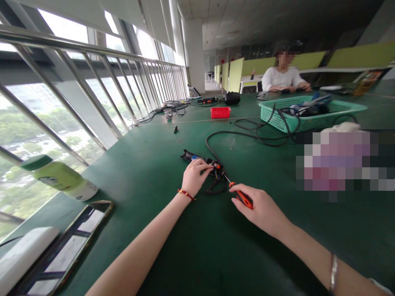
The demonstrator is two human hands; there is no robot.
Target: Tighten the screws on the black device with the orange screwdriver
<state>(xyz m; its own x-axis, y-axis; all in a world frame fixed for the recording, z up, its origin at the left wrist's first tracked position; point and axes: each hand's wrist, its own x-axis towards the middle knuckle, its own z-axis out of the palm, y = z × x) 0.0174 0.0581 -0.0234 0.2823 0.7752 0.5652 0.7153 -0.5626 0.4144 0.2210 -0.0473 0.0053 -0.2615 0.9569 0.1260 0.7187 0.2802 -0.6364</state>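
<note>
On the green table lies an opened black corded device point(202, 159), its inner parts, bits of wire and an orange piece showing. My left hand point(196, 174) pinches at the middle of it, fingertips closed by the orange piece; what exactly they grip is hidden. In my right hand point(262, 207) is a screwdriver point(246, 200) with an orange and black handle. Its metal shaft points up and left, and the tip meets the device's right end. A black cable point(216, 133) runs from the device toward the back right.
A teal basket point(277, 119) of tools and cables stands at the back right, near a red tray point(220, 112). A phone point(83, 234), a white block point(29, 255) and a green bottle point(58, 176) lie at left. A co-worker point(284, 76) sits across the table.
</note>
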